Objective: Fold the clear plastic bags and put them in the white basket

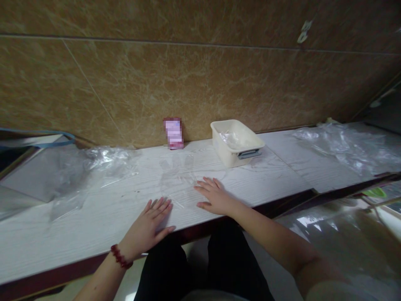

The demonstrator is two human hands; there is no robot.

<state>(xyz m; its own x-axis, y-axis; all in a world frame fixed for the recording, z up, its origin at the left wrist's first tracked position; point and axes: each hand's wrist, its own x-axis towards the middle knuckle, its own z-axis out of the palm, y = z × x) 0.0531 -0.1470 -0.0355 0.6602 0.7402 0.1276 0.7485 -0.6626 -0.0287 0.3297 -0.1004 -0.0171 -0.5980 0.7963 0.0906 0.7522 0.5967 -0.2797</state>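
Observation:
My left hand [151,222] lies palm down on the white wood-grain table [103,225] near its front edge, fingers stretched out and thumb apart. A dark red bead bracelet [120,257] circles that wrist. To the right, my right hand [213,196] rests flat with its fingers spread. Between and beyond the hands lies a thin clear plastic sheet [178,173], its outline rather like a disposable glove. The fingertips of my right hand are at its right edge; whether they touch it I cannot tell. Neither hand holds anything.
A cream plastic bin [233,156] with a grey handle holds clear plastic. A pixelated phone-like object [174,133] leans against the tiled wall [150,83]. Crumpled clear plastic [109,161] lies left beside a box [34,171]; more plastic bags [347,144] lie right.

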